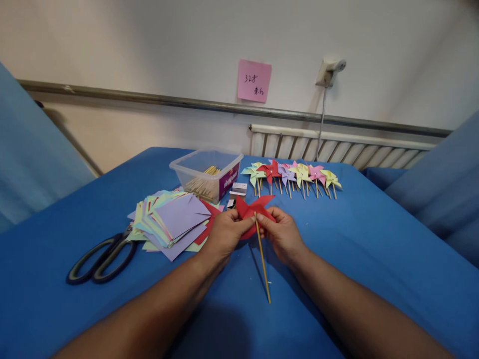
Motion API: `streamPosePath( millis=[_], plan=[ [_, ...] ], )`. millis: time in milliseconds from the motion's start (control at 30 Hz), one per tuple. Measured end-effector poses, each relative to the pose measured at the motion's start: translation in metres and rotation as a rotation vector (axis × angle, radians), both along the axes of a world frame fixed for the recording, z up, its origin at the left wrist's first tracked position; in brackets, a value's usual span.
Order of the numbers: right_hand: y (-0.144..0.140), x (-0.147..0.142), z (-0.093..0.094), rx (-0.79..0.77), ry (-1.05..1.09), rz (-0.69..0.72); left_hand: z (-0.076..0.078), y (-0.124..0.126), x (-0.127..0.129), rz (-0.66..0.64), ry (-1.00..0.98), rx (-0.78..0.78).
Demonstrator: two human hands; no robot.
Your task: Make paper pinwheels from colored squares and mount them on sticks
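Here, a red pinwheel (255, 207) in the pinch of left hand (224, 230) and right hand (283, 233).

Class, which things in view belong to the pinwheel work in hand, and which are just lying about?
Likely belonging:
- red pinwheel
- its stick
- paper sheets
- tub of sticks
- scissors
- row of pinwheels
- perhaps small box

Apparently just there:
- pink note
- plug
- radiator
- wall rail

Beyond the right hand (282, 233), a white ribbed radiator (337, 137) lines the off-white wall (168, 50) under a long grey pipe (168, 101); light-blue cloth (445, 184), perhaps a curtain, hangs farther right.
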State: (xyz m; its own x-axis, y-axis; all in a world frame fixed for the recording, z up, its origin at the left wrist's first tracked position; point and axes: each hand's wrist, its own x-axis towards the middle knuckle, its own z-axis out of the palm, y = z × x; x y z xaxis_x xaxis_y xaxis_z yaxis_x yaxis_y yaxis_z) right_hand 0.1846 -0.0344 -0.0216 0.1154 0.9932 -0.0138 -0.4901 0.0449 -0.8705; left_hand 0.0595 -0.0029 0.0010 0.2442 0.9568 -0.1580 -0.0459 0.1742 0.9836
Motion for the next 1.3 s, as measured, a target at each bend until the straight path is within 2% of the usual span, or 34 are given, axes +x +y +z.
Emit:
streamPosePath(
  millis=[833, 1300],
  plan=[
    [-0.0004, 0.0038, -0.0031, -0.092, 0.094, 0.133, -0.0008, -0.0031, -0.0025, -0.09, -0.11, -0.082],
    [0.0024, 0.0034, -0.0054, -0.044, 0.076, 0.104, -0.0006, -0.0012, -0.0032, -0.1, -0.09, -0.09]
  ],
)
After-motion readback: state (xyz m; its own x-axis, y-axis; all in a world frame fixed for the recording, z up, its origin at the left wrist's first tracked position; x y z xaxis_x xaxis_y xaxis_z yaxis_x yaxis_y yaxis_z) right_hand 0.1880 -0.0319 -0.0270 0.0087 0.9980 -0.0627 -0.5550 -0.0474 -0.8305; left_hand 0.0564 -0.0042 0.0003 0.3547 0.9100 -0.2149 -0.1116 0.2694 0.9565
